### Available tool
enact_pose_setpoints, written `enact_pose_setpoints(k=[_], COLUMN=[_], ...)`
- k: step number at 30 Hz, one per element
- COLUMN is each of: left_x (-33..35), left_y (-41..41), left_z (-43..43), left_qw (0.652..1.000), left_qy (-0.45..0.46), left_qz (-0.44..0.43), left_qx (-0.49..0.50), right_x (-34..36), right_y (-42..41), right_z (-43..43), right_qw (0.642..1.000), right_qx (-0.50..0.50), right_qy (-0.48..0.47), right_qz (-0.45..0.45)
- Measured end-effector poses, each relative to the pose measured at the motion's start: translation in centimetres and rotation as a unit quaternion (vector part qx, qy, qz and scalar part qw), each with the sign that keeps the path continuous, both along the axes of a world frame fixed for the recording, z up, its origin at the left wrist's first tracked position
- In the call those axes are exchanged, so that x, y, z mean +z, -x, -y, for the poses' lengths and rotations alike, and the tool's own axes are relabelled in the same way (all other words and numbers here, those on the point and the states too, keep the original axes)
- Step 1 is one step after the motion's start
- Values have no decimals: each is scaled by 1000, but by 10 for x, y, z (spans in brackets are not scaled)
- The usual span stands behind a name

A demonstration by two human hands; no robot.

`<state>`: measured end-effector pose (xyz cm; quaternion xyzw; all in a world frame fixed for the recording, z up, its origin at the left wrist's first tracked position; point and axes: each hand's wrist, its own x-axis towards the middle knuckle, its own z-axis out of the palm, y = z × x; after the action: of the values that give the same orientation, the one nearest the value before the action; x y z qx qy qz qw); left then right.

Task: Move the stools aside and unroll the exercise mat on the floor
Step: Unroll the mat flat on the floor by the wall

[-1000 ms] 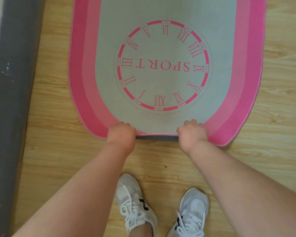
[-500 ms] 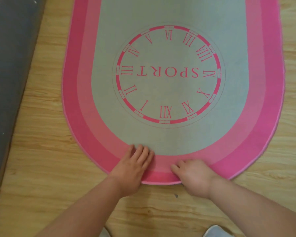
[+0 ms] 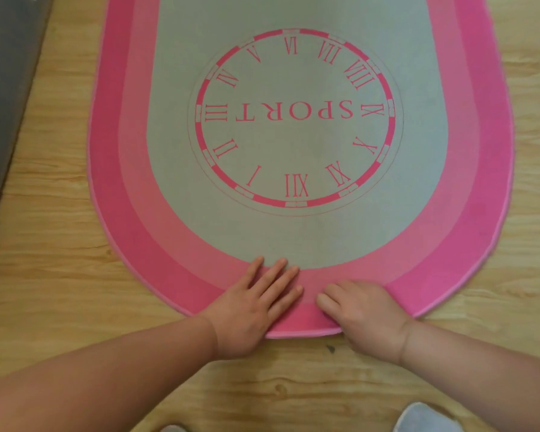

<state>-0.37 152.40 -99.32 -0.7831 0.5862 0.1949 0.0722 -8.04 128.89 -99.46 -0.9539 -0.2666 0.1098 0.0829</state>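
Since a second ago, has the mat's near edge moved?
Yes. The mat's near edge has come down flat and closer to the dark speck on the floor. Left hand and right hand press it.

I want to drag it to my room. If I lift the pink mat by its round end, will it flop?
Probably floppy: the exercise mat looks thin and hugs the wooden floor to its edge, where the left hand and right hand press it. Lying flat, it likely won't roll. It might slide on smooth boards.

mat (image 3: 293, 232) far end cut off at top, shoes (image 3: 426, 419) cropped at bottom edge
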Motion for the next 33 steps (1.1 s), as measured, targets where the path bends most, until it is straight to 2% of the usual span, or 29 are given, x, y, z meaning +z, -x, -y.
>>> enact_pose_setpoints(k=[5, 21, 33], left_x=[-8, -3, -5], left_y=[5, 4, -62], left_z=[-3, 3, 20], left_qw=[1000, 997, 991], left_qy=[12, -52, -63], left_qz=[13, 51, 101], left_qx=[11, 9, 67], right_x=[0, 8, 15], right_y=[5, 0, -68], right_z=[-3, -4, 4], right_qw=[1000, 998, 990], right_qx=[-20, -18, -55], right_qy=[18, 52, 125], right_qz=[2, 15, 43])
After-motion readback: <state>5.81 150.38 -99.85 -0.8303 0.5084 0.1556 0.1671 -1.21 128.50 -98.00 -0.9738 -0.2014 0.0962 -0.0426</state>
